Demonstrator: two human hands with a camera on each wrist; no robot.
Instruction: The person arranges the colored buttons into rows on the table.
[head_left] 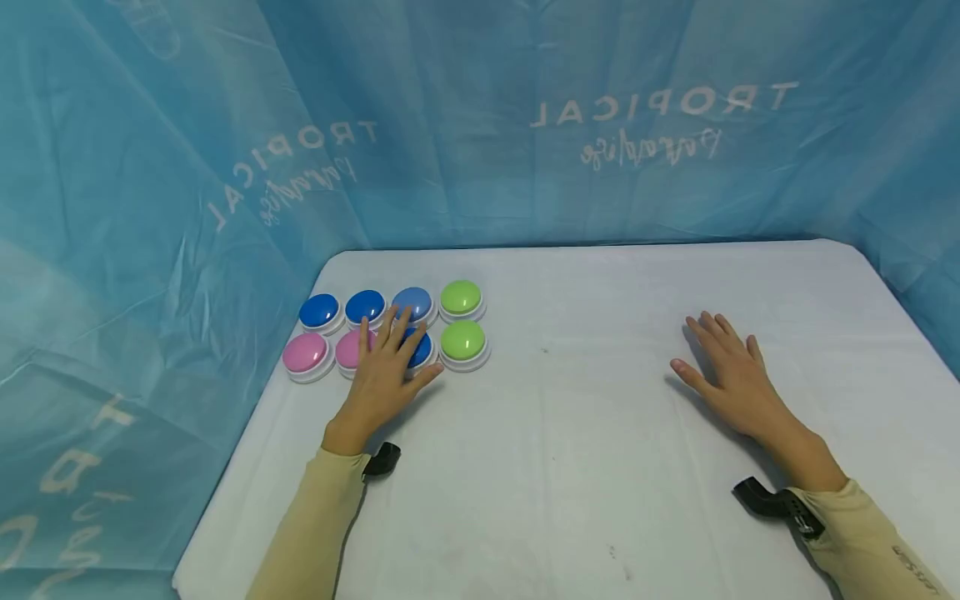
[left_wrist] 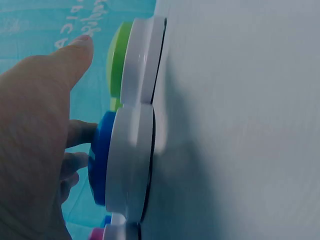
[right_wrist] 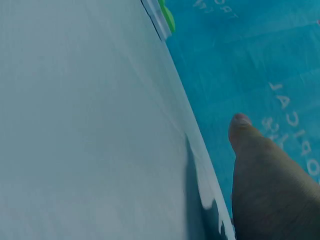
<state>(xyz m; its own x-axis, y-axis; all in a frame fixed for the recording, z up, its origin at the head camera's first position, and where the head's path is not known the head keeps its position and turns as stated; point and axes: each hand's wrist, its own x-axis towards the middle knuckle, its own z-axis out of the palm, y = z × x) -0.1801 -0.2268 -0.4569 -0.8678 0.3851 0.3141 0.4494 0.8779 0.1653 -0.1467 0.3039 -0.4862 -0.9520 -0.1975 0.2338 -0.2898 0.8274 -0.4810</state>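
Eight buttons [head_left: 363, 303] sit toward the left end of the surface [head_left: 600, 433] in two rows of four, domes up on white bases and packed close, a layout that seems meant to keep every dome within one hand's reach. Left to right, the back row has two dark blues, a pale blue button [head_left: 413, 302] and the back green button [head_left: 461, 297]; the front row has two pink buttons [head_left: 304, 353], the front blue button [head_left: 422, 350] and the front green button [head_left: 462, 339]. The left grip [head_left: 381, 379] is spread and holds nothing: its fingers reach over the front row between the second pink and the front blue, with the thumb out toward the front green, probably fanned so as to feel across several domes at once. In the left wrist view its fingertips lie just by the front blue dome; whether they touch it I cannot tell. The right grip [head_left: 731, 379] is likewise unclosed and empty, well apart from the buttons, its thumb clear of the surface with a shadow beside it, perhaps held there simply to leave the left side unobstructed
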